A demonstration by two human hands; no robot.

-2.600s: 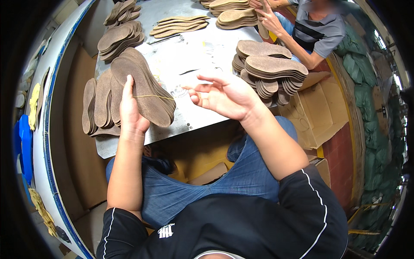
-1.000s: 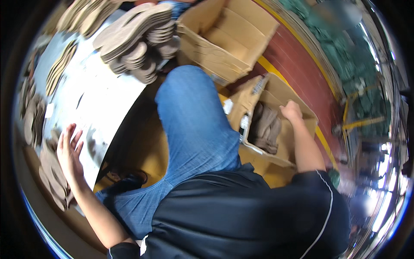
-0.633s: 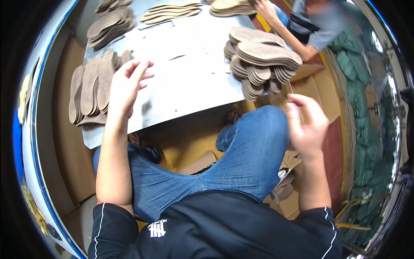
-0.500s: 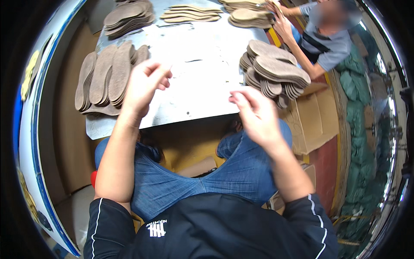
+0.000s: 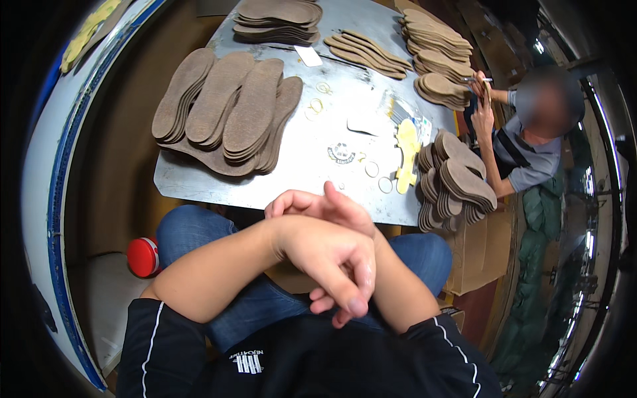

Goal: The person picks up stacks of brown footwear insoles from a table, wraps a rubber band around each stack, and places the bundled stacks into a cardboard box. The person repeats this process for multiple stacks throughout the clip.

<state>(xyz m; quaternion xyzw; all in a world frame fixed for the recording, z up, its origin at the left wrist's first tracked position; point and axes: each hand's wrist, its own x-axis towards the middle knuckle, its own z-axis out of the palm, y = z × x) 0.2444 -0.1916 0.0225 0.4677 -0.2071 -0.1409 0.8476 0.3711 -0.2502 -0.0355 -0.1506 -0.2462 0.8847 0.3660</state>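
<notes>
My left hand (image 5: 332, 255) crosses in front of my right wrist, above my lap. Its fingers are loosely bent and spread a little, with nothing seen in them. Just beyond it, at the table's near edge, my right hand (image 5: 322, 207) is open, palm partly up and thumb raised. My left hand covers part of the right wrist; whether they touch I cannot tell. Nearest on the metal table (image 5: 285, 189) are thin rubber bands (image 5: 371, 170) and a yellow cut-out piece (image 5: 406, 156). Brown insoles (image 5: 219, 99) lie in overlapping stacks at the left.
More insole stacks stand at the table's right edge (image 5: 458, 176), far left (image 5: 275, 20) and far right (image 5: 434, 40). A co-worker (image 5: 531, 132) at the right holds an insole and a thin tool. A cardboard box (image 5: 481, 255) and a red-lidded container (image 5: 142, 257) stand below.
My hands were apart over the table's near edge; now they have come together and crossed above my lap. The view has turned, so the table sits tilted and further right.
</notes>
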